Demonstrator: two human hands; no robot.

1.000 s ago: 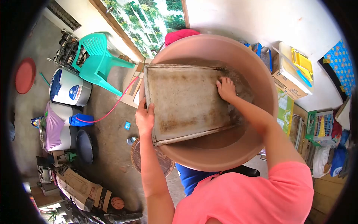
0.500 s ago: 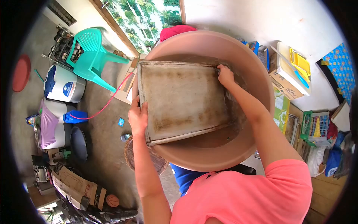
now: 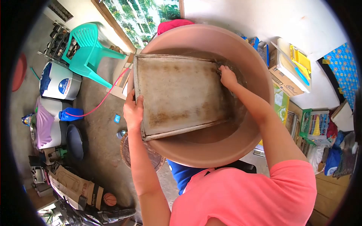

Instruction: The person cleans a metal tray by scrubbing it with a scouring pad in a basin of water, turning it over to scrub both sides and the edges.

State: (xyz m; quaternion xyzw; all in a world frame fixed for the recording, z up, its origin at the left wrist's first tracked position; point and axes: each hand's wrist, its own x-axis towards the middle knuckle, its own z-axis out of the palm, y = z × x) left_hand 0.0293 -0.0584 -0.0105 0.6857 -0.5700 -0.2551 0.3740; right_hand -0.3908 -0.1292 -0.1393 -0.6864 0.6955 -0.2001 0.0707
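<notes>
A stained metal baking tray [image 3: 177, 94] leans tilted inside a large pinkish-brown plastic basin [image 3: 256, 67] that holds murky water. My left hand [image 3: 133, 112] grips the tray's near left edge, thumb on its face. Over at the tray's far right corner, my right hand [image 3: 227, 76] is pressed against the rim, fingers curled; I cannot tell whether it holds anything.
A teal plastic chair [image 3: 88, 49] and a small white washing machine [image 3: 60, 84] stand on the concrete floor at left, with a red hose [image 3: 102, 103]. Cardboard boxes [image 3: 284, 81] and shelves of clutter line the right. A round drain cover [image 3: 130, 152] lies below the basin.
My right hand slid from the tray's face up to its far right corner. The left hand keeps its grip. The view shifted slightly, so everything sits a little further left.
</notes>
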